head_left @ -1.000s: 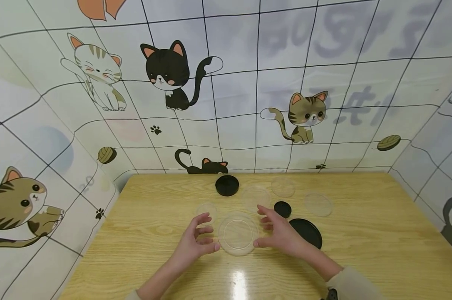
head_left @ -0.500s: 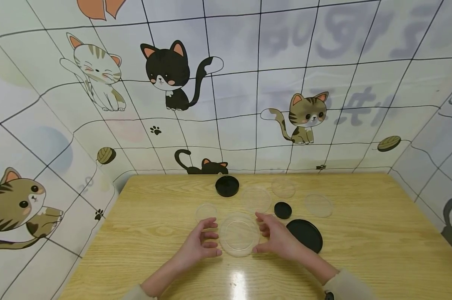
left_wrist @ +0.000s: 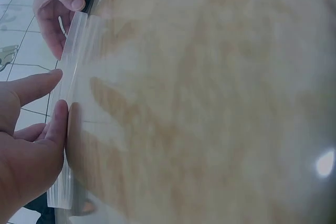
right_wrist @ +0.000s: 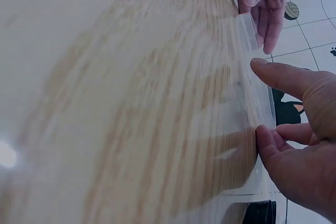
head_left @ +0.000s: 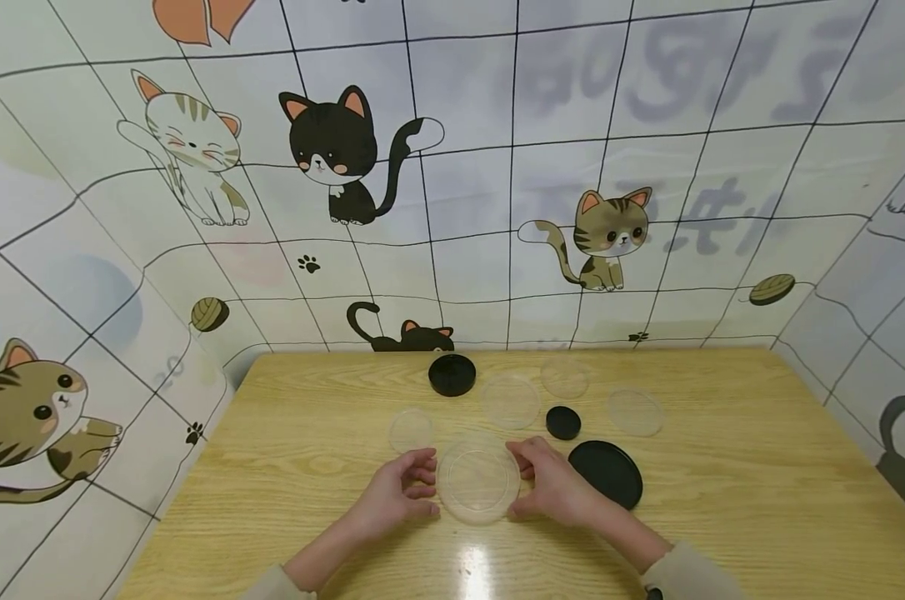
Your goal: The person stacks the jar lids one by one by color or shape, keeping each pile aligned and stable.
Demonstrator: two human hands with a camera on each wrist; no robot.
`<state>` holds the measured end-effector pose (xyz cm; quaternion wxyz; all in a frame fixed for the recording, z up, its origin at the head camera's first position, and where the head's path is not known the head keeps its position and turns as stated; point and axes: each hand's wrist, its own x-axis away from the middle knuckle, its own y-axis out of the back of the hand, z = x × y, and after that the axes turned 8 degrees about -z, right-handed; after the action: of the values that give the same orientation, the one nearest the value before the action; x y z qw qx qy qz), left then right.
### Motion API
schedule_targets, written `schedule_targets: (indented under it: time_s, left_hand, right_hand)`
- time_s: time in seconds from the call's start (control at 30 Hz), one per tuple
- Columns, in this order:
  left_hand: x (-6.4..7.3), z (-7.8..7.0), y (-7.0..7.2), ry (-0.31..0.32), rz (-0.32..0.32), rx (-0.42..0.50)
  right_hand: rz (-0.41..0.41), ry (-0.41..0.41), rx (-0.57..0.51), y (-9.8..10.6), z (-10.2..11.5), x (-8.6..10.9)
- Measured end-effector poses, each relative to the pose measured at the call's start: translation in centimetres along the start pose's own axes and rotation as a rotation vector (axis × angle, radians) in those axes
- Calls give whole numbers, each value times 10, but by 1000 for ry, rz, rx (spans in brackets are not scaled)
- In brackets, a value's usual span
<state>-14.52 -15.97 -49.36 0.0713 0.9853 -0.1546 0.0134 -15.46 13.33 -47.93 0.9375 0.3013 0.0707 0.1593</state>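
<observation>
A clear round plastic lid point(head_left: 478, 479) with an inner ring lies level between my hands in the head view. My left hand point(head_left: 392, 497) grips its left side with bent fingers and thumb. On the opposite side, my right hand point(head_left: 553, 487) holds the right edge in the same way. The left wrist view shows the lid's ribbed rim point(left_wrist: 64, 187) side-on against the left fingertips. In the right wrist view, right thumb and fingers meet the thin clear rim point(right_wrist: 247, 32). Whether the lid touches the table is hard to tell.
A large black round lid point(head_left: 606, 474) lies beside my right hand. A small black disc point(head_left: 563, 422) and a black round dish point(head_left: 452, 375) are farther back. Several clear discs, one of them a small clear disc point(head_left: 411, 430), lie on the wooden table point(head_left: 310, 400).
Both hands have closed in on the lid's edges, their fingers bending more. The lid appears slightly larger and nearer to me. The black pieces have not moved on the table.
</observation>
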Motion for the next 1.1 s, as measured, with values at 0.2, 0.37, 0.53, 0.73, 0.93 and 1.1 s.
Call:
schedule_targets:
  time_s: [0.2, 0.37, 0.53, 0.73, 0.93, 1.1]
  left_hand:
    - [0, 1, -1, -25, -17, -34]
    - [4, -1, 1, -17, -29, -68]
    - [13, -4, 5, 9, -30, -54]
    - [20, -5, 5, -4, -56, -60]
    - [23, -6, 7, -12, -64, -133]
    - [23, -4, 7, -14, -54, -159]
  right_hand:
    - [-5, 28, -3, -3, 0, 3]
    - [0, 36, -36, -6, 2, 6]
    - [5, 45, -60, -9, 7, 10]
    - [-1, 48, -66, -14, 13, 14]
    - [14, 61, -35, -17, 14, 16]
    - [16, 65, -5, -18, 14, 17]
